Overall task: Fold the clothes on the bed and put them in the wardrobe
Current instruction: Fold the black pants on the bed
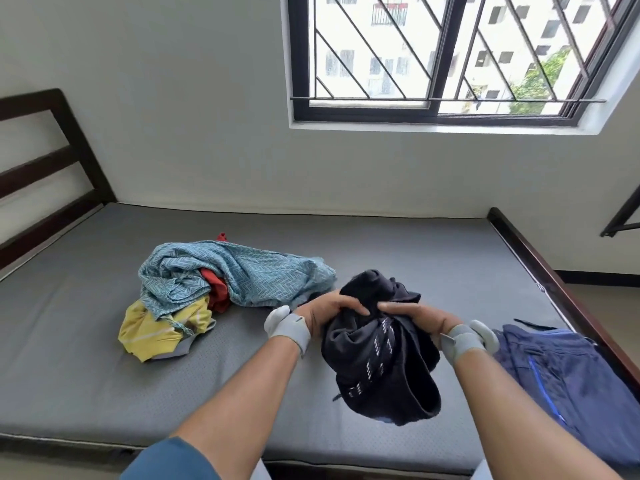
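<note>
- The left hand (323, 311) gripped the top of a black garment (379, 355), fingers curled over a bunched fold at the garment's 10 o'clock.
- The right hand (417, 315) gripped the same bunch from 2 o'clock, fingertips pressed into the cloth just beside the left fingertips.
- Each wrist wore a grey band (292, 330) with a pale device fixed to it.
- The black garment hung crumpled below both hands, above the mattress (86, 375); rows of small white marks ran down its front, and its lower hem drooped toward 6 o'clock.
- Whether the hem touched the mattress could not be told.
- At 9 to 10 o'clock from the grip lay a pile of unfolded clothes: a teal patterned cloth (239, 271) on top, a red piece (216, 289) showing under it, and a yellow garment (162, 329) at the pile's near-left edge.
- The teal cloth's right end lay just beside the left hand.
- At 4 o'clock from the grip a navy garment (568, 375) with a bright blue stripe lay spread at the mattress's right side, near the right wrist.
- The mattress was grey and sat in a dark wooden frame (554, 271), with a headboard (45, 157) at 9 o'clock.
- A barred window (446, 53) stood in the wall at 12 o'clock.
- No wardrobe or other container showed in view.
</note>
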Demonstrator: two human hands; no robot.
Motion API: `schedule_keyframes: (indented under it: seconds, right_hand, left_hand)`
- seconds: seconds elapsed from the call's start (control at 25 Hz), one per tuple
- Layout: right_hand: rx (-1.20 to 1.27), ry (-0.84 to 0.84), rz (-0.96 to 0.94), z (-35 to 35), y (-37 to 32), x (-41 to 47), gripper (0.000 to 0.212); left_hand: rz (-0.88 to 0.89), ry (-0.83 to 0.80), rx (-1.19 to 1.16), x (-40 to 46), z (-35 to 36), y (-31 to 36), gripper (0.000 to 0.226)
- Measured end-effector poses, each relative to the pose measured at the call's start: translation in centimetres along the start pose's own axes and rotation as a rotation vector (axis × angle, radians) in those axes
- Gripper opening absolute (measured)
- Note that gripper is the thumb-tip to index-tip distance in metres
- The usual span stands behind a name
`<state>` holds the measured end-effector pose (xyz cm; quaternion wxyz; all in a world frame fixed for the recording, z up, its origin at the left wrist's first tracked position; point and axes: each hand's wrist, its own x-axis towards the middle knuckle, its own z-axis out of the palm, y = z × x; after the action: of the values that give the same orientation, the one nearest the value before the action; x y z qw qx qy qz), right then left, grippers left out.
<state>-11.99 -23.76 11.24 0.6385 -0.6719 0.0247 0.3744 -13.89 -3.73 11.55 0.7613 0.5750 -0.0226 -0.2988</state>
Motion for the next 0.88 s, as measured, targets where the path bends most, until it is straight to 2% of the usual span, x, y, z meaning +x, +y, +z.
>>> schedule_keyframes:
  seconds: [0.08,0.12,0.2,0.24,0.28,0.36,0.44,0.48,0.52,0.64,0.72,0.8,0.84,0.88]
  right_hand:
    - [-0.039,0.007,-0.03,0.4,0.1,0.6,0.083]
    - [-0.049,0.024,-0.05,0.6,-0.2,0.7,0.081]
    - [-0.059,0.034,-0.085,0.7,-1.0,0.6,0.078]
    - [-0.054,0.026,-0.092,0.7,-1.3,0.6,0.076]
    - [-0.046,0.016,-0.09,0.6,-1.7,0.7,0.075]
    - [-0.083,-0.039,-0.069,0.9,-2.3,0.7,0.072]
    - [-0.113,-0.142,-0.027,0.9,-2.6,0.4,0.066]
    - [-0.1,-0.165,-0.01,0.6,-2.5,0.1,0.064]
    - [-0.075,-0.159,-0.012,0.0,-2.4,-0.4,0.065]
    - [0.035,-0.005,-0.15,-3.5,-2.4,-2.0,0.077]
    - [0.07,0.225,-0.219,-5.8,-2.7,-2.2,0.075]
    - [0.114,0.508,-0.297,-8.0,-2.5,-0.5,0.053]
    - [0.094,0.621,-0.334,-8.4,-2.2,0.6,0.049]
    - [0.045,0.715,-0.352,-8.6,-1.7,1.8,0.055]
  left_hand:
    - [-0.023,0.041,-0.106,-0.3,-2.1,-1.5,0.024]
    - [-0.044,0.125,-0.188,-0.7,-3.5,-2.2,0.026]
    - [-0.098,0.289,-0.237,-1.0,-6.6,-3.8,0.06]
    - [-0.172,0.328,-0.173,-1.2,-7.3,-4.3,0.074]
    - [-0.253,0.295,-0.15,-1.3,-7.3,-4.8,0.078]
    - [-0.284,0.242,-0.191,-1.1,-5.8,-5.5,0.062]
    - [-0.23,0.407,-0.15,0.6,-4.8,-6.6,0.039]
    - [-0.166,0.467,-0.079,1.7,-4.4,-6.4,0.037]
    - [-0.105,0.449,-0.036,2.7,-3.6,-5.0,0.038]
    - [0.24,0.182,0.061,6.3,1.6,3.2,0.036]
    - [0.449,0.002,0.379,8.7,4.6,8.4,0.06]
    - [0.495,-0.061,0.772,11.4,4.8,11.2,0.08]
    - [0.468,-0.032,0.94,12.5,3.9,11.6,0.091]
    - [0.396,0.039,1.059,13.0,2.8,11.2,0.1]
